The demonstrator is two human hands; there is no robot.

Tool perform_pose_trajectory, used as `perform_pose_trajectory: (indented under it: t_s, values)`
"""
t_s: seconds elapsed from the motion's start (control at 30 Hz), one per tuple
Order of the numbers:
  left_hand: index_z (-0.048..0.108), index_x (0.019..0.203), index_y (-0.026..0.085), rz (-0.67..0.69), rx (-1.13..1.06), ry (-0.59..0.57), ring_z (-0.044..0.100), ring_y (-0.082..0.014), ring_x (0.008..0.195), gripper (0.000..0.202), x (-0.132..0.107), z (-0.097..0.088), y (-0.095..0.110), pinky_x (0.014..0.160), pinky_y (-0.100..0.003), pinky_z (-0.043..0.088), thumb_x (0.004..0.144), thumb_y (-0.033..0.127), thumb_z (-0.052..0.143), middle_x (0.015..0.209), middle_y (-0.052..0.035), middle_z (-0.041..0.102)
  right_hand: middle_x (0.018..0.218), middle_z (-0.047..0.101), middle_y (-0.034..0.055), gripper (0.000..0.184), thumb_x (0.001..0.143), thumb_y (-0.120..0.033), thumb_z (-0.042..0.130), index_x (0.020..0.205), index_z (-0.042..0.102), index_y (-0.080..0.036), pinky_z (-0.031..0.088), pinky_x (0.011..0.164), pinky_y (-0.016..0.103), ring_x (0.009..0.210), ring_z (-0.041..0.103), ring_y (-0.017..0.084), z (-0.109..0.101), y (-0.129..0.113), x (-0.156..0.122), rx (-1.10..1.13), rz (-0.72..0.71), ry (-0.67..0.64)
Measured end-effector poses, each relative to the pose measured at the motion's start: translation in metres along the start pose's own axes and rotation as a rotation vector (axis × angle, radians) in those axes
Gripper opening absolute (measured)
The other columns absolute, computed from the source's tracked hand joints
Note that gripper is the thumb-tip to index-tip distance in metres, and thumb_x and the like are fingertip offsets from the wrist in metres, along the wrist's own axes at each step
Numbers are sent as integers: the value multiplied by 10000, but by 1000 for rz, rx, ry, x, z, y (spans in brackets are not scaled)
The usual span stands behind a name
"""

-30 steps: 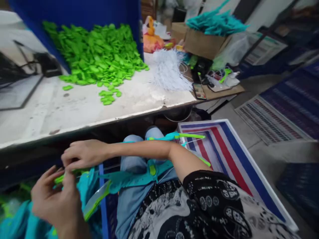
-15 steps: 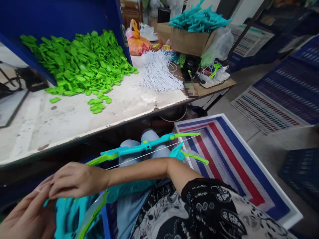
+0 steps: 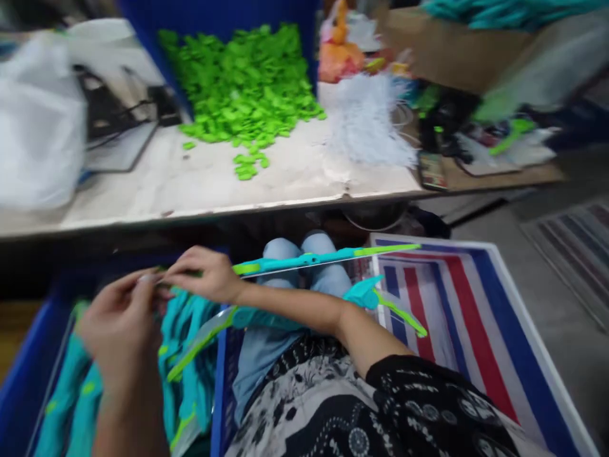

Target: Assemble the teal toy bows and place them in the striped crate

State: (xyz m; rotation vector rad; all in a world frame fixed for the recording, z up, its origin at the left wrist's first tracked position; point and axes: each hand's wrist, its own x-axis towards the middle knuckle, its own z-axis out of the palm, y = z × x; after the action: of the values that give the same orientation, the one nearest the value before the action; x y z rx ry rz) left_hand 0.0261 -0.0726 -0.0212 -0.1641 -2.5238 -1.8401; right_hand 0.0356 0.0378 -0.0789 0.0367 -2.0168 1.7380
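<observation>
A teal toy bow (image 3: 304, 260) with green tips and a white string lies across my lap, and a second teal bow (image 3: 266, 315) sits under my right forearm. My right hand (image 3: 202, 273) is crossed over to the left and pinches the green left tip of the upper bow. My left hand (image 3: 118, 324) meets it there, fingers pinched at the same tip. Both hands hover over a blue crate (image 3: 19, 374) that holds several teal bows.
A worn table (image 3: 157, 190) carries a heap of small green plastic parts (image 3: 242, 89), a bundle of white strings (image 3: 368, 120), a white bag (image 3: 38, 120) and a phone (image 3: 431, 170). A red, white and blue striped tray (image 3: 480, 317) stands on the floor at my right.
The view swung left and the crate of bows came into sight. My hands rose a little and stayed together at the bow's left tip.
</observation>
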Motion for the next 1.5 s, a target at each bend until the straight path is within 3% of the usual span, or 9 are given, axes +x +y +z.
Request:
perform_pose_trajectory:
  t_s: [0.07, 0.17, 0.37, 0.47, 0.63, 0.8, 1.07, 1.3, 1.5]
  values:
    - [729, 827, 221, -71, -89, 9, 539, -87, 472, 174, 0, -4, -1, 410, -192, 415, 671, 298, 737, 575, 47, 647, 858, 614, 33, 137, 827, -275, 641, 777, 676, -152, 490, 755, 190, 818, 579, 99, -3, -7, -3, -9, 29, 28]
    - [729, 802, 130, -120, -111, -140, 597, -129, 510, 252, 9, -14, -3, 457, -223, 490, 659, 337, 747, 596, -32, 668, 872, 567, 33, 177, 852, -317, 606, 805, 667, -157, 489, 688, 195, 800, 557, 101, -2, -9, -2, 8, 15, 38]
    - [705, 769, 113, -173, -211, -276, 620, -151, 521, 327, 20, -26, -10, 499, -250, 524, 602, 383, 782, 604, -56, 660, 891, 542, 38, 201, 908, -305, 527, 894, 688, -186, 493, 771, 253, 838, 543, 122, 6, -7, -5, -25, -118, -2]
    - [672, 722, 119, -150, -235, -233, 607, -141, 507, 234, 19, -19, -11, 464, -223, 493, 643, 328, 743, 573, -46, 635, 932, 549, 45, 241, 934, -304, 475, 999, 683, -201, 493, 814, 258, 888, 552, 127, 8, -6, -7, -32, -141, 7]
    - [615, 607, 138, -206, -339, -12, 540, -97, 457, 64, 20, -2, -5, 430, -195, 452, 605, 193, 646, 543, -12, 596, 984, 566, 49, 260, 944, -329, 469, 1085, 668, -240, 501, 839, 260, 920, 561, 127, 3, -8, -1, -89, -187, -39]
    - [664, 642, 123, -300, -485, -128, 617, -142, 577, 142, 26, -5, -1, 561, -261, 541, 547, 228, 671, 645, -39, 665, 903, 593, 46, 225, 941, -309, 492, 934, 692, -208, 511, 803, 274, 869, 570, 126, -9, -6, 15, -156, -345, -75]
    - [684, 784, 122, -88, -188, -216, 641, -140, 652, 185, 26, -5, 1, 667, -254, 538, 634, 230, 683, 711, -28, 684, 922, 607, 81, 181, 949, -232, 444, 898, 609, -179, 495, 822, 294, 882, 577, 151, -15, -1, 17, -354, -474, -50]
    - [691, 751, 151, 194, 209, -165, 526, -101, 592, 129, 24, -6, -8, 569, -218, 424, 728, 271, 654, 672, -7, 615, 870, 545, 52, 170, 943, -222, 425, 809, 524, -186, 456, 790, 277, 850, 534, 138, -23, -7, 10, -298, -292, -59]
    - [727, 777, 175, 276, 143, -287, 527, -114, 667, 175, 14, -6, -41, 601, -229, 424, 777, 330, 646, 706, -13, 557, 831, 520, 32, 156, 914, -219, 443, 778, 510, -180, 438, 756, 267, 809, 510, 132, -28, 6, -6, -289, -110, -40]
